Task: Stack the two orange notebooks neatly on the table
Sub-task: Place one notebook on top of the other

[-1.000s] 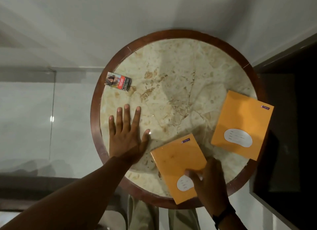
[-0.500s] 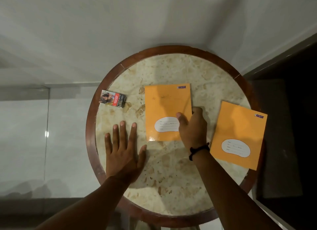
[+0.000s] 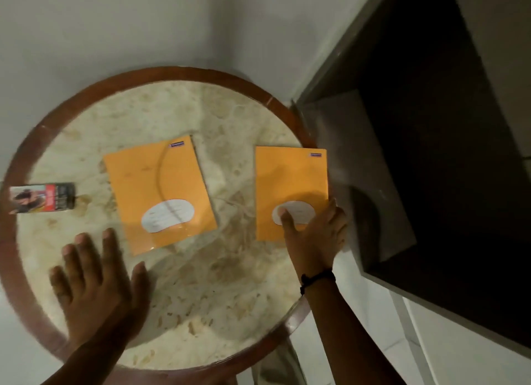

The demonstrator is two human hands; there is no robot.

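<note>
Orange notebooks [image 3: 159, 193] [image 3: 290, 180] apart; right one overhangs table rim [image 3: 34, 134].

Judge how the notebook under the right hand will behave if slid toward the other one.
The right notebook looks thin with a glossy cover, so it probably glides easily over the polished marble table. Lifted by one edge, it would likely flex.

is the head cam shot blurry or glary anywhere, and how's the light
Head view: dim, warm light; motion blur smears the left hand and small box; a faint glare patch on the middle notebook's lower edge; the round table bulges from wide-angle distortion.
</note>
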